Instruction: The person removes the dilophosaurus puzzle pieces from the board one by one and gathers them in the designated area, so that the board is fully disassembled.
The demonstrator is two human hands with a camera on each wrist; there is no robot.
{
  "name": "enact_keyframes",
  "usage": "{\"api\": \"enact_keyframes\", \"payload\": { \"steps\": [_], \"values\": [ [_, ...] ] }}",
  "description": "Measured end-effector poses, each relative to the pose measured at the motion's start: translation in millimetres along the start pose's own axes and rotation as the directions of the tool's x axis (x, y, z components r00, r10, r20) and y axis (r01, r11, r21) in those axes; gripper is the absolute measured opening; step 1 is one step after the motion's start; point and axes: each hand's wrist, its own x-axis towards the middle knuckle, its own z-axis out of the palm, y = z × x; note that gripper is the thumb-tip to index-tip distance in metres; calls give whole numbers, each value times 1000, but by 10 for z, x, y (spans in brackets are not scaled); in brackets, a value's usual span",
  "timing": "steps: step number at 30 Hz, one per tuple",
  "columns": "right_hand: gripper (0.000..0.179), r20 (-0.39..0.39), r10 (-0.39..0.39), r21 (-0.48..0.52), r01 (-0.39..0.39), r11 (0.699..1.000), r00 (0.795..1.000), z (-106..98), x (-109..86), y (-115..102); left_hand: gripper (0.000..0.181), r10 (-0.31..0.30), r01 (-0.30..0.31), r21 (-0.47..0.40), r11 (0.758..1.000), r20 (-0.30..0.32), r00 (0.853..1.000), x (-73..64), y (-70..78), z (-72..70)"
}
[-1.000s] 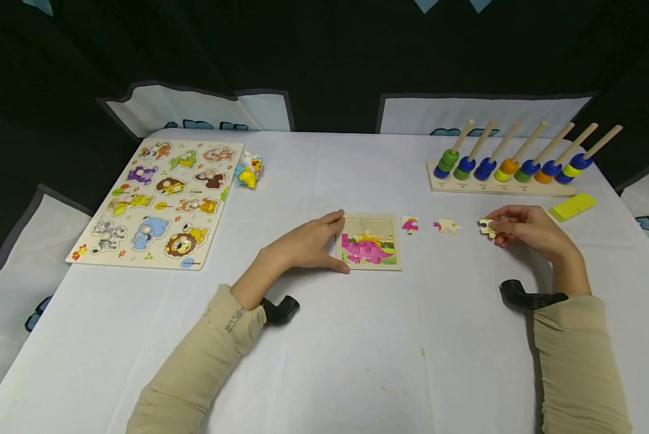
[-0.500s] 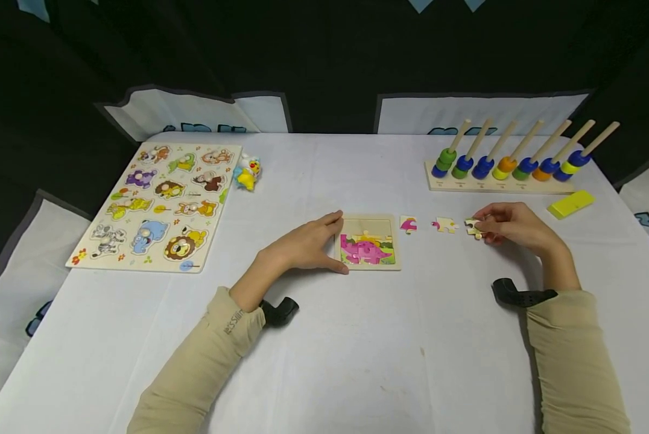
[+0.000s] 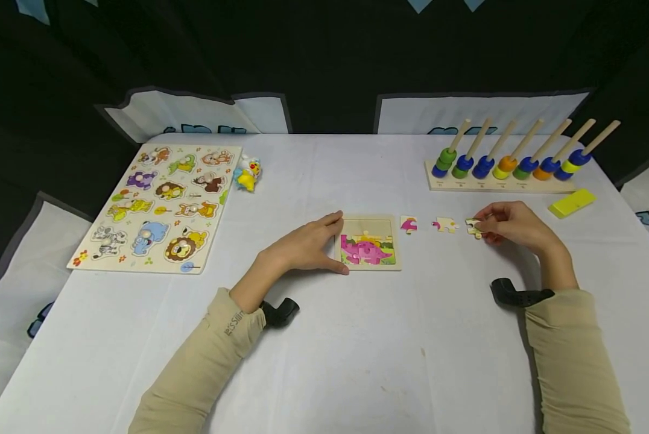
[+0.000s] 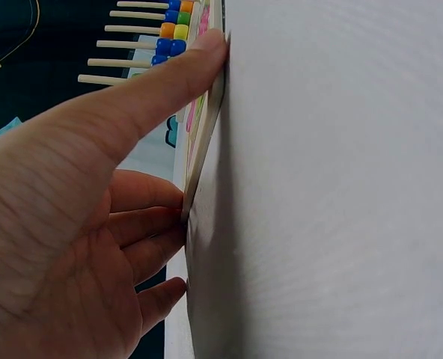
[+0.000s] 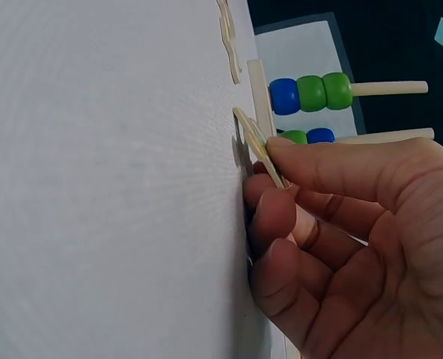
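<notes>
My left hand (image 3: 308, 242) holds the left side of a small wooden jigsaw puzzle board (image 3: 369, 270), thumb at its lower left corner and forefinger at the upper left. Inside the board, several joined pieces show a pink dinosaur (image 3: 365, 249). In the left wrist view the fingertips (image 4: 178, 200) lie along the board's edge. My right hand (image 3: 514, 226) pinches a jigsaw piece (image 3: 473, 227) between thumb and fingers; in the right wrist view this piece (image 5: 260, 149) is tilted, close to the tabletop. Two loose pieces, one pink and white (image 3: 408, 225), one mostly cream (image 3: 445, 225), lie between board and right hand.
At the left lies a large animal peg puzzle (image 3: 158, 208) with a small chick-like toy (image 3: 247, 173) beside it. A wooden bead-stacking rack (image 3: 500, 183) with upright pegs stands at the back right. Near it sits a yellow block (image 3: 571, 204). Dark curtain hangs behind the white table.
My right hand has moved a little left with its piece, closer to the cream piece, then stays nearly still. The left hand and board hold their place.
</notes>
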Motion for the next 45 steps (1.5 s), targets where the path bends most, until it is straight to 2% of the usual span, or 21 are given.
{"api": "enact_keyframes", "payload": {
  "steps": [19,27,45],
  "values": [
    [40,-54,11,-40,-13,999,998,-16,-29,7,103,9,-9,-1,1000,3,1000,25,11,-10],
    [44,-84,38,-13,-39,999,996,-6,-37,14,103,2,-2,-8,1000,9,1000,1,23,-29],
    [42,-91,36,12,-35,999,995,6,-9,32,103,-1,1,-14,1000,2,1000,-8,6,-12]
  ]
}}
